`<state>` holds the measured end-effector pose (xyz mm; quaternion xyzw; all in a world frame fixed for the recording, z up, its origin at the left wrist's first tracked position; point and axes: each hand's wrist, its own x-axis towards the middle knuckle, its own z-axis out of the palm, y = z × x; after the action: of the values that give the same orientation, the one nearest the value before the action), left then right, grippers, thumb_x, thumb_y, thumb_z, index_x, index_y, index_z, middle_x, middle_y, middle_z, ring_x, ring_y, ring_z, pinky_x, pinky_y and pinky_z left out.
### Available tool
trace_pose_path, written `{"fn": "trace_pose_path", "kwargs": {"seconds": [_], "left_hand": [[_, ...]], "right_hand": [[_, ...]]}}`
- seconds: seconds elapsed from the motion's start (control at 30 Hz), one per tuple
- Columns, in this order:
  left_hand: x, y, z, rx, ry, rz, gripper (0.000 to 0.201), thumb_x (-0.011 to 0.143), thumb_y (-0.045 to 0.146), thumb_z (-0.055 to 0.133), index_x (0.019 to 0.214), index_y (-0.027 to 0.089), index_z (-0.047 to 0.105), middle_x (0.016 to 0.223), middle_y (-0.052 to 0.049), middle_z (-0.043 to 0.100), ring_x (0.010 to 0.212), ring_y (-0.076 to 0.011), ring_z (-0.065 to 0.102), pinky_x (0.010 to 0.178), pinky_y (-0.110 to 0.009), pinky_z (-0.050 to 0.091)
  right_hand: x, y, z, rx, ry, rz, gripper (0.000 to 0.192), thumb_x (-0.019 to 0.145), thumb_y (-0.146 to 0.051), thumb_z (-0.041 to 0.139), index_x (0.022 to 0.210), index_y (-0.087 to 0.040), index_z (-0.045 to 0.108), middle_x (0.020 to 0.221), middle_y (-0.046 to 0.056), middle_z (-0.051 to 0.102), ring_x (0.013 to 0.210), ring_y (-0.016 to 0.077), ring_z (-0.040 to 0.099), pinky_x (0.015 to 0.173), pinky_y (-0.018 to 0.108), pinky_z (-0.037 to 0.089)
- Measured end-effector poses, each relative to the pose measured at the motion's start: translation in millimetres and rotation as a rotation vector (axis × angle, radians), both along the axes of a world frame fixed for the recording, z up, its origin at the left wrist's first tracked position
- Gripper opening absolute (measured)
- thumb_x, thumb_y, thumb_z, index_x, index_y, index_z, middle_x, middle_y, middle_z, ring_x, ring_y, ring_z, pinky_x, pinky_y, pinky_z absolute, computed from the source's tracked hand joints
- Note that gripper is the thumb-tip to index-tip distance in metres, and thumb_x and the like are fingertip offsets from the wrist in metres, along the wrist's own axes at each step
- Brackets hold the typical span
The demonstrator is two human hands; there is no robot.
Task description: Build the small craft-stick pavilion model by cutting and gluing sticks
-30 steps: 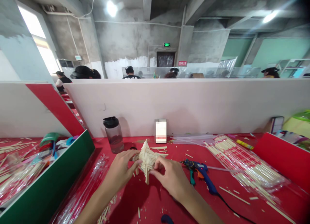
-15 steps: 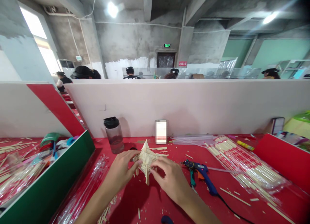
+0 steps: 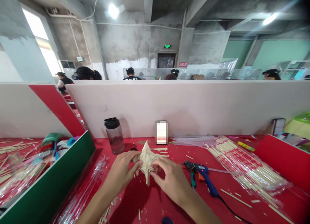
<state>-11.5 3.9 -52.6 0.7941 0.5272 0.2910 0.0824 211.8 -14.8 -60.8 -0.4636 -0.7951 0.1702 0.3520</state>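
Between my hands stands a small model of pale wooden sticks (image 3: pixel 146 159), its slanted, roof-like surface built of rows laid side by side and rising to a point. My left hand (image 3: pixel 124 166) grips its left side, the thumb pressed near the edge. On the other side, my right hand (image 3: pixel 168 174) holds the model's right edge between thumb and bent fingers. The model's underside is mostly hidden. To the right of my right hand lies a blue glue gun (image 3: pixel 202 172) with a glue stick in its back, close to green-handled pliers (image 3: pixel 192 178).
Bundles of wooden sticks in plastic (image 3: pixel 249 162) lie at the right. A dark-lidded water bottle (image 3: pixel 115 137) stands by the white partition (image 3: pixel 193 107). A green board (image 3: pixel 53 182) borders the left side. Stick scraps litter the red table (image 3: pixel 132 204). People sit beyond the partition.
Both hands stay on the stick model with almost no movement. The whole view has shifted very slightly.
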Motion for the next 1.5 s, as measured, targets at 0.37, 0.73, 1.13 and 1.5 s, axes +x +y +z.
{"fn": "trace_pose_path", "kwargs": {"seconds": [0.37, 0.73, 1.13, 1.5], "left_hand": [[-1, -1, -0.1, 0.020, 0.018, -0.007, 0.034, 0.097, 0.043, 0.055, 0.121, 0.023, 0.068, 0.118, -0.010, 0.075, 0.103, -0.0273, 0.071, 0.095, -0.042, 0.053], [-9, 1, 7.4, 0.101, 0.039, -0.021, 0.036, 0.100, 0.049, 0.048, 0.117, 0.024, 0.067, 0.119, -0.009, 0.074, 0.111, -0.0279, 0.069, 0.096, -0.041, 0.054], [-11, -2, 20.4, 0.158, 0.002, -0.055, 0.035, 0.098, 0.052, 0.048, 0.113, 0.025, 0.066, 0.116, -0.006, 0.074, 0.107, -0.0252, 0.070, 0.094, -0.037, 0.056], [-11, -5, 26.3, 0.158, 0.070, -0.210, 0.032, 0.101, 0.043, 0.044, 0.113, 0.025, 0.068, 0.122, -0.008, 0.073, 0.113, -0.0249, 0.069, 0.096, -0.035, 0.056]], "right_hand": [[3, -1, 8.8, -0.135, -0.031, 0.001, 0.017, 0.082, -0.011, 0.070, 0.092, -0.024, 0.064, 0.090, -0.001, 0.074, 0.084, 0.0188, 0.069, 0.077, 0.028, 0.048], [59, 3, 53.8, -0.139, -0.073, -0.122, 0.004, 0.090, -0.022, 0.062, 0.091, -0.024, 0.066, 0.083, -0.001, 0.075, 0.074, 0.0157, 0.068, 0.068, 0.025, 0.044], [80, -8, 30.7, -0.284, -0.639, 0.074, 0.015, 0.073, -0.025, 0.082, 0.062, -0.024, 0.073, 0.057, 0.001, 0.070, 0.062, 0.0206, 0.068, 0.055, 0.025, 0.038], [79, -6, 39.3, -0.251, -0.711, 0.059, 0.017, 0.064, -0.013, 0.085, 0.057, -0.023, 0.073, 0.057, 0.001, 0.071, 0.061, 0.0206, 0.071, 0.056, 0.023, 0.043]]}}
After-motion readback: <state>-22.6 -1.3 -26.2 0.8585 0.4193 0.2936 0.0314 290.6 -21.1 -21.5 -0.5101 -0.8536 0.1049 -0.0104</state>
